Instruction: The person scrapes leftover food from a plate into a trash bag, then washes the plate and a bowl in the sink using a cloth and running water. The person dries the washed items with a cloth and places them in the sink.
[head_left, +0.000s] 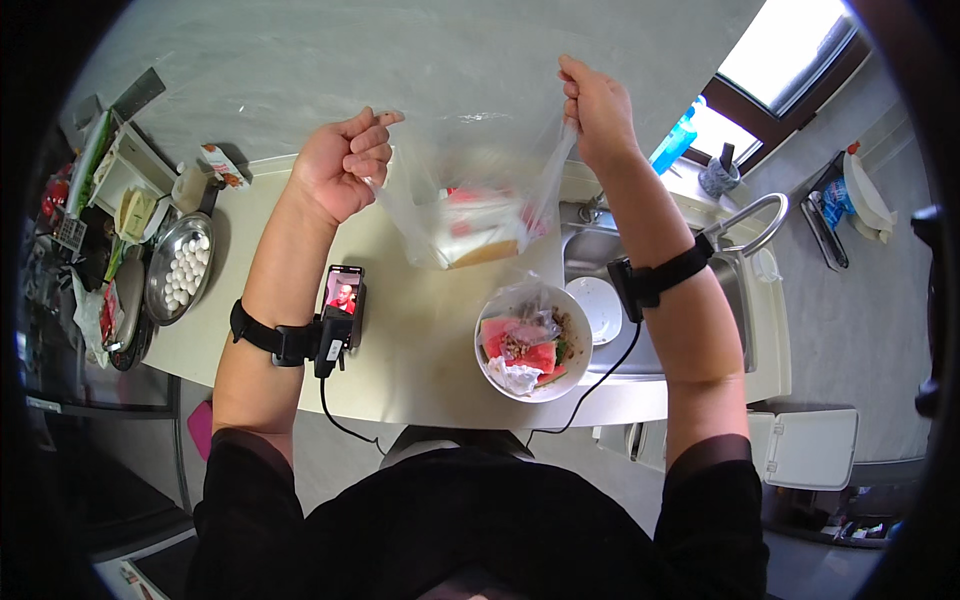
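Note:
Between my raised hands hangs a clear plastic bag (487, 157), its mouth spread wide. My left hand (339, 161) grips the bag's left edge with curled fingers. The right edge is pinched in my right hand (596, 109), which is a little higher. Through the film I make out a blurred white and red packet (480, 225) with a tan part; whether it is inside the bag or behind it I cannot tell. Nearer to me, a white bowl (486, 367) holds watermelon pieces (536, 357), brown scraps, crumpled tissue and a wad of clear film.
A phone (345, 289) showing a video stands on the counter (420, 352) by my left forearm. Farther left are a steel bowl of white eggs (186, 270) and several groceries. At right, a white dish (596, 307) sits in the sink area, beside the curved faucet (772, 206). Cables hang from both forearm straps.

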